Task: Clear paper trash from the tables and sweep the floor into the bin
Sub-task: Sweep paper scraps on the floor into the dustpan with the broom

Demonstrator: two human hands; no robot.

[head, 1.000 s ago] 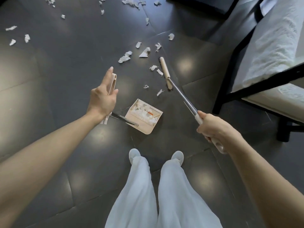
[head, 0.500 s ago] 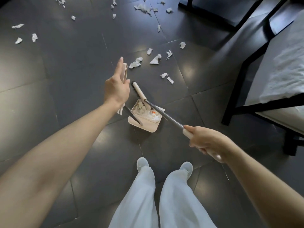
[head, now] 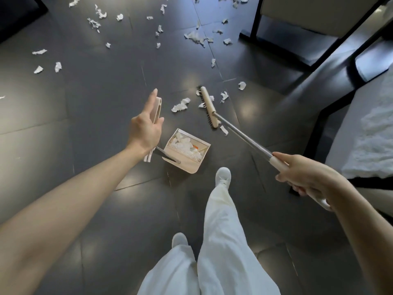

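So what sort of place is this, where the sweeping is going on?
Probably an indoor dining or seating area, though I can't be sure. It has dark glossy floor tiles and black-framed chairs with pale cushioned seats. Torn paper scraps lie near a long-handled broom and dustpan.

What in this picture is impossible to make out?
In the head view:
The bin: not in frame.
Grip of the left hand on the dustpan handle: its own back hides most fingers.
Orange item in the dustpan: too small, partly under paper.
Paper scraps at the top: cut by the edge.
Furniture at right: cut by the edge, unidentifiable.
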